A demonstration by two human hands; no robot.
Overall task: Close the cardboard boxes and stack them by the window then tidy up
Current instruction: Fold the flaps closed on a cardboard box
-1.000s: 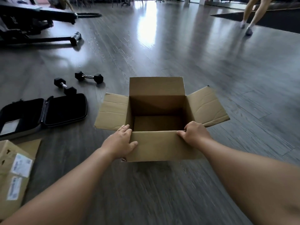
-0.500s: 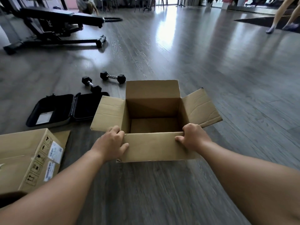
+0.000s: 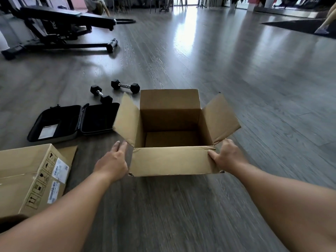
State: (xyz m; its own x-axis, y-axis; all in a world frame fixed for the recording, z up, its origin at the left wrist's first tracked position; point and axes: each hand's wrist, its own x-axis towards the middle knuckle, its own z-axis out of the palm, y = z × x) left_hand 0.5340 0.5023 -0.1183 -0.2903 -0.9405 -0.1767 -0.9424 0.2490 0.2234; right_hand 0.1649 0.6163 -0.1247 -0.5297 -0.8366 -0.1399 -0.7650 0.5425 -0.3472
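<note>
An open cardboard box stands on the grey wood floor straight ahead, empty inside. Its far flap stands upright, both side flaps angle up and outward, and the near flap hangs down toward me. My left hand lies with straight fingers against the box's near left corner, fingertips touching the bottom of the left flap. My right hand clasps the near right corner, thumb on the near flap, fingers behind the right flap's base. A second cardboard box, closed and labelled, sits at lower left.
An open black case lies left of the box, with two black dumbbells behind it. A black weight bench stands at far left. A person's foot rests on a dark mat at far right.
Both hands slid outward from the near flap's top edge to the box's near corners. The two side flaps rose from lying flat to angling upward. My view shifted right.
</note>
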